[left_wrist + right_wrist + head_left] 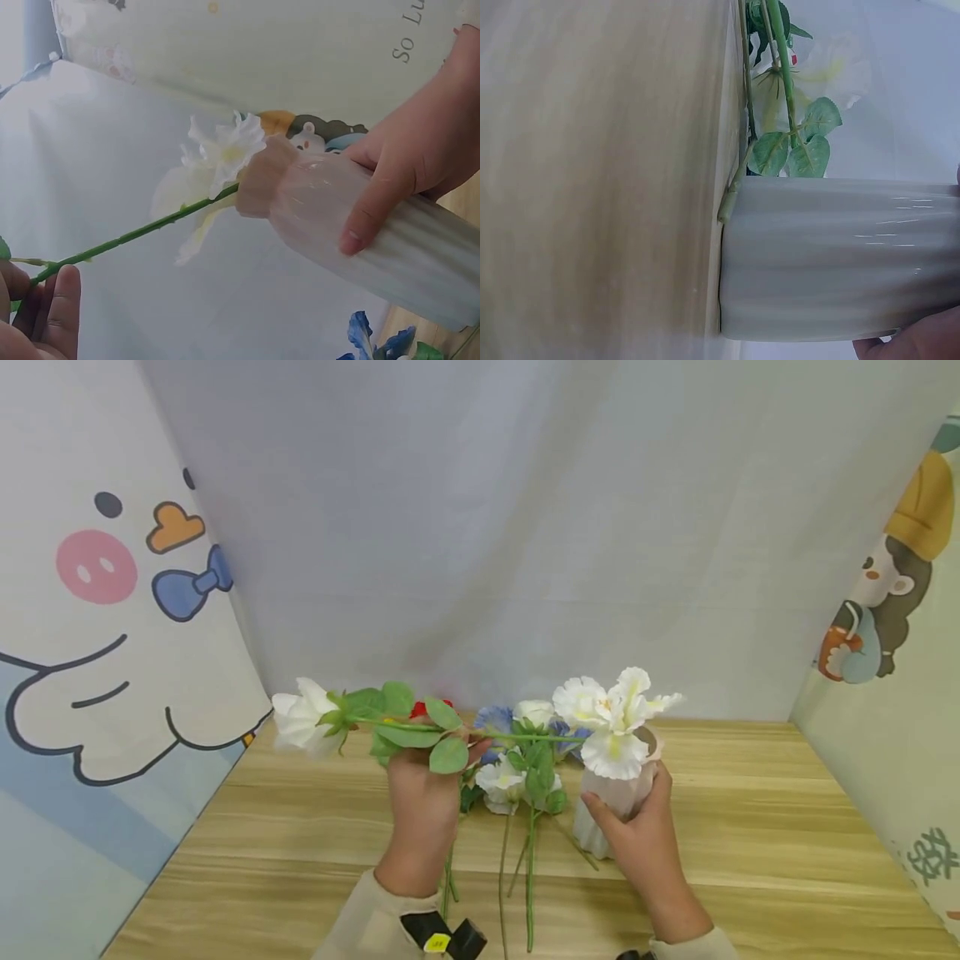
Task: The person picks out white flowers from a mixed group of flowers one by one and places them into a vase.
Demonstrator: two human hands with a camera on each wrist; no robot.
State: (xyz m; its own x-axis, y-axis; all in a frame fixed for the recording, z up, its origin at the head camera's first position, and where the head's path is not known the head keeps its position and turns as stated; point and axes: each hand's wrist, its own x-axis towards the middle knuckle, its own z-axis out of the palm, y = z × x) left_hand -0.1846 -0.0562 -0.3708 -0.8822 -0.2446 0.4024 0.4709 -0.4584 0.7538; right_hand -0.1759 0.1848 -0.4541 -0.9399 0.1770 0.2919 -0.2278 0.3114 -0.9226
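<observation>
Head view. One pale ribbed vase, standing on the desk right of centre; right hand wrapped about its side. One white iris at the mouth, petals overhanging the rim. One long-stemmed white rose, held level above the desk, stem pinched in left hand, bloom to the left, bare end toward the vase mouth. Between the forearms: red flower, blue flowers, second white rose, lower white flower, green stems running toward the near side. Bounds: grey backdrop at the far edge, printed panels at both sides. Plain wood grain runs from vase to right edge, and from left forearm to left edge.

Left wrist view. Left hand's fingertips on the green stem; stem end meets the vase rim, whether past it cannot be told. Right hand's thumb lies along the vase side. Blue petals at the picture's bottom edge, beside the vase base.

Right wrist view. Vase base on the desk, one cut stem end close against it; leaves just beside the wall. Right hand only partly shown, at the lower corner.
</observation>
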